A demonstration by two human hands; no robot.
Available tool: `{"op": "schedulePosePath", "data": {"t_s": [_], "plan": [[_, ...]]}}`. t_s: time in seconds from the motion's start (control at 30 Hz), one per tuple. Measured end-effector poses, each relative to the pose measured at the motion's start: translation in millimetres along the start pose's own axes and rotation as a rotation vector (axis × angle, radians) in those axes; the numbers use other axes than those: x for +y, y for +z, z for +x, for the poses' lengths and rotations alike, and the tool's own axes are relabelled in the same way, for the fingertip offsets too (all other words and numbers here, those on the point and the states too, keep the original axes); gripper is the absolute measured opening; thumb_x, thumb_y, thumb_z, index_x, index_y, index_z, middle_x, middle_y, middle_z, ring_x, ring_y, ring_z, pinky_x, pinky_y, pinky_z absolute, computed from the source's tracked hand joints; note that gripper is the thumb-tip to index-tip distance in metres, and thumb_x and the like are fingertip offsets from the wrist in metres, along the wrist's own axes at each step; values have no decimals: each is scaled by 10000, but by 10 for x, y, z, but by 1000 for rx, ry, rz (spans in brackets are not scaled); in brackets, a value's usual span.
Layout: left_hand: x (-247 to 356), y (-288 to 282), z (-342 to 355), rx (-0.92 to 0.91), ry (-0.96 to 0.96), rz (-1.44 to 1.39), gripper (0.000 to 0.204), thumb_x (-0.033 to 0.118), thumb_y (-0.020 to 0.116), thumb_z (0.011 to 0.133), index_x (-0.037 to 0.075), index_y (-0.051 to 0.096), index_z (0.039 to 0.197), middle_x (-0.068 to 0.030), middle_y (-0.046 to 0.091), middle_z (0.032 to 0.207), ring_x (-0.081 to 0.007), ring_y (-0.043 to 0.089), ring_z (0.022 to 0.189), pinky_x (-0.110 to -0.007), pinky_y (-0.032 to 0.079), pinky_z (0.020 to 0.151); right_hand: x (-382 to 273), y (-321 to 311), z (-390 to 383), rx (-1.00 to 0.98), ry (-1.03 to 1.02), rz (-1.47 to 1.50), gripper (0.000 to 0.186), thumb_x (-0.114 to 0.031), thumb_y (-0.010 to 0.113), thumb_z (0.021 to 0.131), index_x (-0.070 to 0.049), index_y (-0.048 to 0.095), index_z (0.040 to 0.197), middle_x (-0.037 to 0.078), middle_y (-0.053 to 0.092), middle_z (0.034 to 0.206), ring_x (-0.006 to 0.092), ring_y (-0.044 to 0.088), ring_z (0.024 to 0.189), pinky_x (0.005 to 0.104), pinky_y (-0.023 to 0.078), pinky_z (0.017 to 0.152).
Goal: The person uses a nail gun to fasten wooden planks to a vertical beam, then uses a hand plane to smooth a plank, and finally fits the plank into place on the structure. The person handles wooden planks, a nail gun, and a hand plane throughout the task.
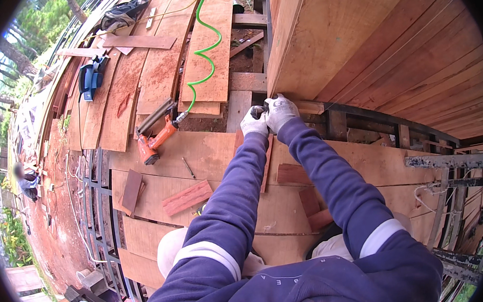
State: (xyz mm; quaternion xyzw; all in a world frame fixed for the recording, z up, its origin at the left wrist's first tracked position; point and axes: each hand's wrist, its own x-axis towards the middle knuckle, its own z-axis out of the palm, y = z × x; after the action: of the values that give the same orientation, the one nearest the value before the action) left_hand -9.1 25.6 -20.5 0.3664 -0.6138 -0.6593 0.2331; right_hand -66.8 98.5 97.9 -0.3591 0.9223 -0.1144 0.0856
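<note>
My left hand (255, 121) and my right hand (281, 112), both in whitish work gloves, meet at the bottom corner of an upright wooden plank wall (324, 48). The left fingers are closed around a small dark thing (257, 111), mostly covered by the gloves. My right hand is closed too, right beside the left and close against the wall's lower edge; what its fingers hold is hidden. Left of my hands an orange nail gun (161, 137) lies on the planks, joined to a green coiled air hose (210, 45).
Several wood offcuts (187, 197) and a thin pencil-like stick (188, 167) lie on the plank floor (218, 147). A blue power tool (93, 77) sits on boards at the far left. Gaps open between dark metal beams (251, 19). Another person (27, 182) is at far left.
</note>
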Motion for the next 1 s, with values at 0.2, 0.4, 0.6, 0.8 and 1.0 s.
{"op": "schedulePosePath", "data": {"t_s": [0.2,0.4,0.6,0.8,1.0], "plan": [[204,44,-117,-41,-66,-120,87,83,696,821,32,679,890,-36,689,809,-103,589,739,-273,499,713,40,-44,62,-98,43,-36,302,-234,629,817,-98,659,1085,175,628,1126,342,624,1039,416,505,905],[194,-7,-86,-35,-9,-10,87,62,675,828,31,686,908,-55,699,815,-119,606,743,-279,507,722,70,22,-8,48,27,68,294,-204,609,801,-92,653,1070,167,629,1126,338,627,1015,425,506,886],[201,18,-74,-28,17,134,90,69,663,823,59,701,905,-72,715,833,-155,658,774,-291,516,759,187,71,-120,148,57,222,346,-160,611,784,-127,627,1128,151,635,1099,343,623,1002,425,503,876],[139,15,-45,-34,46,130,79,82,661,828,77,706,892,-69,719,845,-170,675,792,-294,518,779,219,62,-172,221,50,373,372,-129,645,773,-143,618,1144,152,640,1099,341,624,996,405,503,882],[177,-7,-67,-31,70,176,100,25,633,845,39,696,923,-56,717,859,-130,655,791,-270,518,771,351,152,-181,255,18,418,340,-202,658,805,-130,656,1137,145,653,1105,335,631,1012,412,503,897]]}}
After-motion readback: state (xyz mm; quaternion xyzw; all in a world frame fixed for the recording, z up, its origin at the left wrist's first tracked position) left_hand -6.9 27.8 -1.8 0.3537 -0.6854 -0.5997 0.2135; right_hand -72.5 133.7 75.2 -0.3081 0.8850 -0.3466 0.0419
